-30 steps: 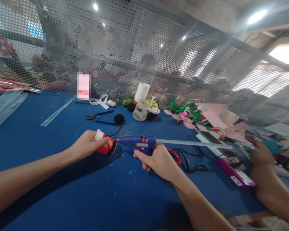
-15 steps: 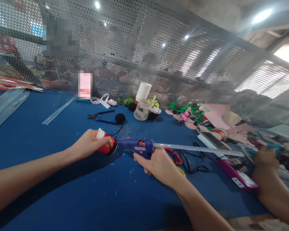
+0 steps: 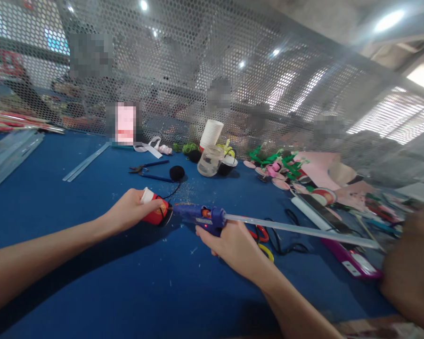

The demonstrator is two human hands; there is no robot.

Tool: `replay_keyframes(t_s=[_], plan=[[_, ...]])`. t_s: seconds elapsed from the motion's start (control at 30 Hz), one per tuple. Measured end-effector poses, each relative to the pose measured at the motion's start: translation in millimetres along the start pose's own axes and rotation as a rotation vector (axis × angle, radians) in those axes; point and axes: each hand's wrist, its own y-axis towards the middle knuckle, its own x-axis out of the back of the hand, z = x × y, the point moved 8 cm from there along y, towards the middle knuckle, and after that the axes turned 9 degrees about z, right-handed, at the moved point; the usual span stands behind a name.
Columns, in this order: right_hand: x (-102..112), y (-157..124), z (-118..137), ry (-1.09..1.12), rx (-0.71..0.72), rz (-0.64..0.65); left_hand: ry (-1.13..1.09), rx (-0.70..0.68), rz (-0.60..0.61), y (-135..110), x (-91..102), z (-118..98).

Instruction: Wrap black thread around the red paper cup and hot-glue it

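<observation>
My left hand (image 3: 136, 210) is closed around a small red and white paper cup (image 3: 153, 214), tipped on its side with its dark end toward the right. A black cord runs from the cup to a ball of black yarn (image 3: 177, 173) behind it. In my right hand (image 3: 233, 242) is a blue hot glue gun (image 3: 199, 214), its small light glowing red. The gun's nozzle is at the cup's dark end; whether they touch I cannot tell. A long clear glue stick (image 3: 300, 229) juts from the gun's back.
Blue-handled pliers (image 3: 155, 177) lie behind the cup. Farther back stand a clear plastic jar (image 3: 210, 162) and stacked white cups (image 3: 212, 133). On the right are a purple power strip (image 3: 353, 261), craft pieces (image 3: 279, 167) and another person's arm (image 3: 410, 263). A perforated metal screen (image 3: 176, 66) borders the table.
The glue gun has tilted slightly, so the rear of its glue stick sits lower and farther right. The other person's arm at the right has shifted. My left hand stays on the cup.
</observation>
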Motion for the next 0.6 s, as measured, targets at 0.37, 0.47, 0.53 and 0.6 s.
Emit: replay_keyframes(t_s=[0.37, 0.47, 0.53, 0.6], plan=[[0, -6, 3, -0.092, 0.081, -0.053, 0.002, 0.012, -0.009, 0, 0.4, 2], [0, -6, 5, -0.156, 0.088, -0.05, 0.005, 0.007, -0.003, 0, -0.1, 2], [0, -6, 10, -0.208, 0.121, -0.049, -0.001, -0.001, -0.004, 1, -0.2, 3], [1, -6, 15, -0.248, 0.158, -0.055, -0.009, -0.001, -0.005, 1, -0.2, 4]])
